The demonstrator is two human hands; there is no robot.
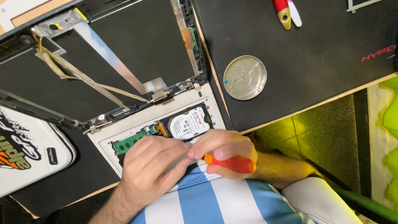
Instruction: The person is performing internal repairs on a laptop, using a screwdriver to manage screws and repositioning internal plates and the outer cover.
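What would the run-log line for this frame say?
right hand: grips orange screwdriver | left hand: fingers at its tip | under: opened laptop, hard drive exposed | screw dish on mat

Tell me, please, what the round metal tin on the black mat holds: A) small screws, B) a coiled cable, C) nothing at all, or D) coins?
A: the round metal tin on the black mat has a scatter of small screws lying loose in its middle.
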